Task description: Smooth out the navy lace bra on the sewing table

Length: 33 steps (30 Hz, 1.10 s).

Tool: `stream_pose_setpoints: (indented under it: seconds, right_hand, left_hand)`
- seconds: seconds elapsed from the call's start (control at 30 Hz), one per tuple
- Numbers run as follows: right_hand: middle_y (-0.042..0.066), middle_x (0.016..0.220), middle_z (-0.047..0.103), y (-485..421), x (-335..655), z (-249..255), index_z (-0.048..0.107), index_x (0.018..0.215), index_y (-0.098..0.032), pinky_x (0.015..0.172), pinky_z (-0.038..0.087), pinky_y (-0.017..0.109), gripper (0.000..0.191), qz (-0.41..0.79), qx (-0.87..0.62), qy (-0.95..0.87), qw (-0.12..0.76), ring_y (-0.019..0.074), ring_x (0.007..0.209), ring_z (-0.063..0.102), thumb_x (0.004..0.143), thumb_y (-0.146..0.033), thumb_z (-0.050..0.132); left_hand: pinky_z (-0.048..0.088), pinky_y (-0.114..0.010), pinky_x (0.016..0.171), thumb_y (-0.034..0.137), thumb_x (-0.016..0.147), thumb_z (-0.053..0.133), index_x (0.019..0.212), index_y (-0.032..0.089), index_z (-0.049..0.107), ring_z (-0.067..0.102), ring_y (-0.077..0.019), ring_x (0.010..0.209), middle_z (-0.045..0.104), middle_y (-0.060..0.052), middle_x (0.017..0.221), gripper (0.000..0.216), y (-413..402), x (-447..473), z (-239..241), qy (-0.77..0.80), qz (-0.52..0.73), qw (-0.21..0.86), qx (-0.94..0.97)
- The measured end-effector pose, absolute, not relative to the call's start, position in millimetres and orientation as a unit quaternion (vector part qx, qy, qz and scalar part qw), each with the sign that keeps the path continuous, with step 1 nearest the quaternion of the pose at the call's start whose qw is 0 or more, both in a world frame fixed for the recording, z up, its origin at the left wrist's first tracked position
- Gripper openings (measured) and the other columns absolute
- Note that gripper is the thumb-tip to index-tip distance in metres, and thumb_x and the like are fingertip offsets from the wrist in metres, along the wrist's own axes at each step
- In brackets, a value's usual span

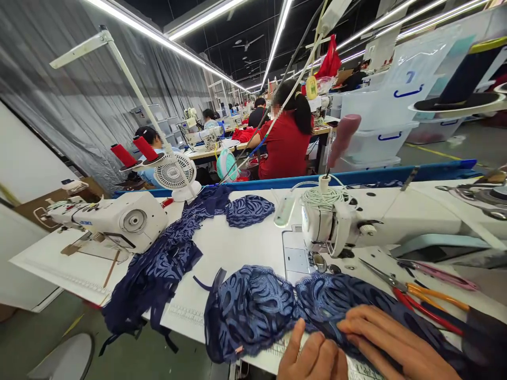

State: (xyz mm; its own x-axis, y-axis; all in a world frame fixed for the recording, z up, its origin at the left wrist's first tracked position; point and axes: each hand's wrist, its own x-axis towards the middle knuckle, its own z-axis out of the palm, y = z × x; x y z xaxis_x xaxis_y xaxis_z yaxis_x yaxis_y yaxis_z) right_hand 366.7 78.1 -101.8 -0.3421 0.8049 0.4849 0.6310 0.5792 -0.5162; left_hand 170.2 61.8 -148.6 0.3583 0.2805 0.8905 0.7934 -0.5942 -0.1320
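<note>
The navy lace garment point(277, 309) lies flat on the white worktable point(245, 248) at its near edge, directly in front of the sewing machine head point(336, 224). Its long axis runs left to right across the table, with one rounded cup on the left and the second cup on the right. Both hands enter from the bottom edge of the view and sit at the right-hand end of that axis. The right hand point(396, 343) rests on top of the right cup, fingers extended flat and pressed together, palm down on the lace; it clamps nothing and pins the fabric by pressure only. The left hand point(315, 356) is just beside it, thumb raised and touching the lace near the join between the two cups; whether its fingers close on the lower hem cannot be told, as they are cut off by the frame. The left cup lies away to the left of both hands, with the left hand nearer to it. Orange-handled scissors point(420, 295) lie to the right of the garment, nearer the right hand. A heap of similar navy lace pieces point(166, 264) lies well apart on the left.
</note>
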Motion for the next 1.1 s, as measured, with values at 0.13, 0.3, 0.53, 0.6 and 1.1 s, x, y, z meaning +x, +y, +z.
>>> stream_pose_setpoints:
  seconds: [0.13, 0.3, 0.53, 0.6, 1.1]
  right_hand:
    - [0.004, 0.093, 0.076, 95, 354, -87, 0.075, 0.09, -0.029, 0.076, 0.061, 0.021, 0.033, 0.127, -0.437, -0.816, 0.357, 0.0178, 0.087, 0.075, 0.102, -0.041, 0.047]
    - [0.001, 0.091, 0.074, 105, 360, -88, 0.073, 0.085, -0.031, 0.073, 0.06, 0.023, 0.026, 0.165, -0.461, -0.803, 0.34, 0.0176, 0.085, 0.074, 0.098, -0.041, 0.052]
    - [0.0, 0.098, 0.07, 109, 361, -90, 0.066, 0.091, -0.03, 0.075, 0.056, 0.032, 0.014, 0.26, -0.513, -0.79, 0.21, 0.0204, 0.09, 0.069, 0.091, -0.038, 0.054]
    - [-0.002, 0.092, 0.067, 111, 360, -90, 0.062, 0.088, -0.029, 0.072, 0.054, 0.032, 0.014, 0.274, -0.517, -0.787, 0.196, 0.0186, 0.083, 0.066, 0.091, -0.039, 0.053]
    - [-0.004, 0.117, 0.074, 67, 382, -121, 0.073, 0.114, -0.038, 0.104, 0.053, 0.033, 0.028, 0.077, -0.489, -0.793, 0.355, 0.0208, 0.113, 0.068, 0.102, -0.044, 0.048]
  left_hand:
    - [0.033, -0.049, 0.125, 0.036, 0.106, 0.029, 0.088, 0.015, 0.073, 0.072, -0.0174, 0.078, 0.073, -0.006, 0.082, 0.052, 63, 175, -155, -0.349, -0.457, 0.243, -0.781]
    - [0.036, -0.05, 0.124, 0.019, 0.1, 0.033, 0.083, 0.016, 0.072, 0.07, -0.0147, 0.072, 0.07, -0.003, 0.075, 0.042, 67, 174, -147, -0.339, -0.48, 0.218, -0.779]
    - [0.036, -0.049, 0.124, 0.013, 0.098, 0.038, 0.077, 0.015, 0.071, 0.068, -0.0122, 0.07, 0.07, -0.001, 0.073, 0.039, 70, 178, -141, -0.334, -0.498, 0.222, -0.769]
    - [0.036, -0.05, 0.124, 0.013, 0.097, 0.039, 0.076, 0.015, 0.071, 0.068, -0.0121, 0.069, 0.07, -0.001, 0.073, 0.038, 69, 177, -140, -0.335, -0.497, 0.22, -0.77]
    - [0.051, -0.035, 0.108, 0.018, 0.096, 0.051, 0.084, 0.022, 0.068, 0.068, -0.0109, 0.068, 0.066, 0.002, 0.07, 0.021, 49, 131, -147, -0.364, -0.559, 0.26, -0.698]
